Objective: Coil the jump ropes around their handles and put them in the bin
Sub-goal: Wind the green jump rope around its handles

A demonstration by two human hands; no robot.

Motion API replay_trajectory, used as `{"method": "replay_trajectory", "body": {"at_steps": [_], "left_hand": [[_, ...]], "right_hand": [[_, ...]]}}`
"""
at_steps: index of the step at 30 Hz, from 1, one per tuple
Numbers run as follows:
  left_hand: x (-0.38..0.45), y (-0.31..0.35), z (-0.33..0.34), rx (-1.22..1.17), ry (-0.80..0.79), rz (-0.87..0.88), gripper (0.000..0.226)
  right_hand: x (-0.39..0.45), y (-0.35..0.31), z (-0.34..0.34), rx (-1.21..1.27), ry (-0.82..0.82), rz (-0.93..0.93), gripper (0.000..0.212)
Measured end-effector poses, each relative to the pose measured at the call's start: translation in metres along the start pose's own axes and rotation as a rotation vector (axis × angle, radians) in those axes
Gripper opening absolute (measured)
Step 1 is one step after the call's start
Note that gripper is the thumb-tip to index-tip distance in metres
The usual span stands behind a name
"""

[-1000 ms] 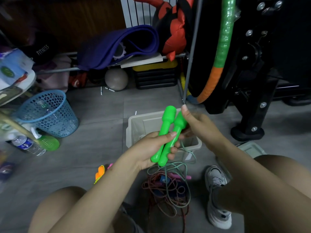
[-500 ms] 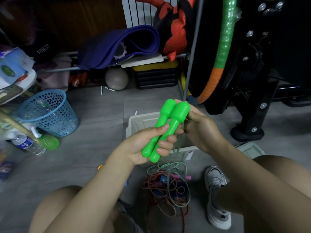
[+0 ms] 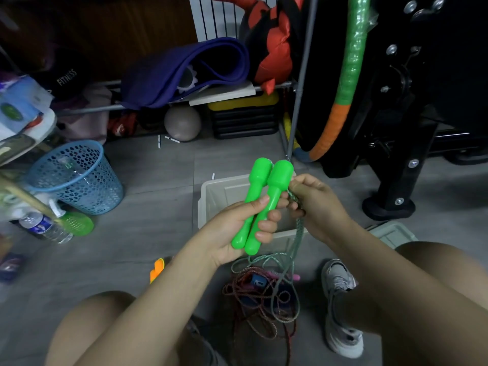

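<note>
Green handles [image 3: 261, 204] sit side by side in your left hand [image 3: 237, 225], fingers curled round them, above the near edge of the bin [image 3: 211, 196]. Your right hand [image 3: 314, 204] pinches the green rope [image 3: 298, 228] just right of them.

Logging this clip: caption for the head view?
Left hand holds green handles; right hand pinches the rope above the bin.
</note>
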State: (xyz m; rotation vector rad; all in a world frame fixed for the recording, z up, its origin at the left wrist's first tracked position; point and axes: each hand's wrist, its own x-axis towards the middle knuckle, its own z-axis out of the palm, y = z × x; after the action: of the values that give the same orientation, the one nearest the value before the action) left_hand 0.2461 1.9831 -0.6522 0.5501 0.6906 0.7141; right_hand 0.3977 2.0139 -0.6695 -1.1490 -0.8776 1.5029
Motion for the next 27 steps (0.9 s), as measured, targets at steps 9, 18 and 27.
{"method": "replay_trajectory", "body": {"at_steps": [9, 18, 27], "left_hand": [[-0.0001, 0.0057, 0.0009, -0.09, 0.047, 0.056, 0.031], [0.0004, 0.0037, 0.0041, -0.077, 0.078, 0.084, 0.031], [-0.003, 0.0103, 0.0018, -0.095, 0.063, 0.105, 0.03]], "right_hand": [[-0.0026, -0.0004, -0.0022, -0.259, 0.023, -0.168, 0.013], [-0.0041, -0.0025, 0.0018, 0.068, 0.024, 0.063, 0.015], [-0.0079, -0.0031, 0.0008, -0.448, -0.01, -0.237, 0.01]]}}
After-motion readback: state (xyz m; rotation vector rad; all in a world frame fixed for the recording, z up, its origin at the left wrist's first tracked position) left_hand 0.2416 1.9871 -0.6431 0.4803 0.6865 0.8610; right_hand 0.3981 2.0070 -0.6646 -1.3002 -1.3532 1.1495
